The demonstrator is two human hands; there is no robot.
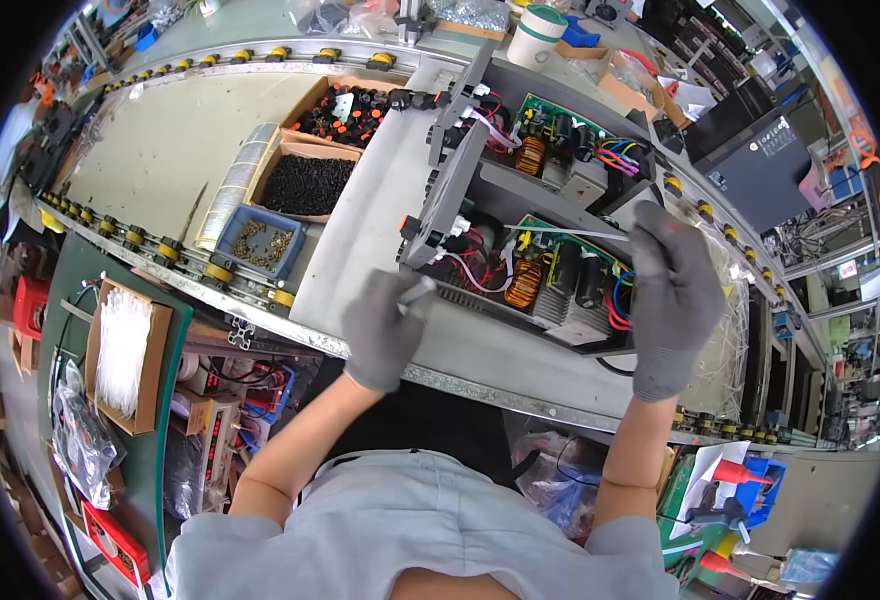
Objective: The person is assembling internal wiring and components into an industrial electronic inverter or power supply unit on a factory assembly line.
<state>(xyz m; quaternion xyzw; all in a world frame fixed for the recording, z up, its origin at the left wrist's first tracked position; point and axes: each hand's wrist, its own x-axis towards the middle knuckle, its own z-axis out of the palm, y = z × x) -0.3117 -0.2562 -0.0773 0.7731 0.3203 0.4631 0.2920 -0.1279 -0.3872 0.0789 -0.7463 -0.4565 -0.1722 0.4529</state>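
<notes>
My right hand (675,300), in a grey glove, is closed at the right end of the nearer open-topped grey device housing (560,330). From its fingers a thin white cable tie (565,231) points left across the housing. Inside are a green circuit board, a copper coil (524,284), black capacitors and coloured wires (621,300). My left hand (382,330), also gloved, is closed in front of the housing's left panel (447,200). A small silvery piece (418,291) shows at its fingers; its kind is unclear.
A second similar housing (570,130) stands behind. To the left are a box of black parts (307,185), a blue tray of small brass-coloured parts (260,243) and a box of orange-black parts (340,115). A carton of white cable ties (125,350) lies at far left.
</notes>
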